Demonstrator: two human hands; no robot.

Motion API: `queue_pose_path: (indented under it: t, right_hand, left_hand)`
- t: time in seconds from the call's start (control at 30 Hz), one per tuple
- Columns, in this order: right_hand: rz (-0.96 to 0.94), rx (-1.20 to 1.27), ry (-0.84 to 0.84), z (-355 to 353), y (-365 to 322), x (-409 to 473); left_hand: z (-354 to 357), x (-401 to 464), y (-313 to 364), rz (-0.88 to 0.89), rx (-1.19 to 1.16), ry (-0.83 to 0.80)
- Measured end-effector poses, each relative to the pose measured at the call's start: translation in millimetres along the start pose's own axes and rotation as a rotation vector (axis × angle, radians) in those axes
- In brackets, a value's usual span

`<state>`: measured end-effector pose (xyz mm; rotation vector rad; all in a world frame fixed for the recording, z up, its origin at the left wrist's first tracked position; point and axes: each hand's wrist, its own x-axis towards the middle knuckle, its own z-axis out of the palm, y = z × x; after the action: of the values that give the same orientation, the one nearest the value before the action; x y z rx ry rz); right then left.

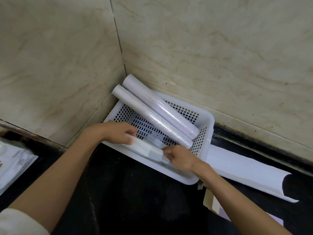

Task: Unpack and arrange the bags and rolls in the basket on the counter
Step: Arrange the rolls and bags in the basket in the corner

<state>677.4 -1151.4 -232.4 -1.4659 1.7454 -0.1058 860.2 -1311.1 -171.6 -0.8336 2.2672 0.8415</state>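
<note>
A white perforated basket (209, 122) stands on the black counter in the wall corner. Two long pale lilac rolls lie slanted in it, side by side: the rear roll (162, 107) and the front roll (152, 117), their far ends sticking up over the basket's back rim. Along the basket's near side lies a white roll or folded pack of bags (147, 149). My left hand (116, 132) grips its left end and my right hand (179, 157) grips its right end, both inside the basket.
A curled white sheet (245, 173) lies on the counter right of the basket. A flat cardboard and lilac package (218, 209) sits at the lower right. A white printed plastic bag (11, 160) lies at the far left. Marble walls close off the back and left.
</note>
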Motion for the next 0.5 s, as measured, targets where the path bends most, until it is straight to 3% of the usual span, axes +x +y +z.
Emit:
queue_pose_path:
  t: [0.3, 0.5]
  right_hand:
    - [0.069, -0.003, 0.227, 9.5, -13.4, 5.2]
    - [0.217, 0.191, 0.125, 5.8, -20.9, 11.9]
  left_hand:
    - [7.2, -33.6, -17.9, 0.01, -0.179, 0.195]
    - [6.5, -33.7, -14.9, -0.039, -0.156, 0.192]
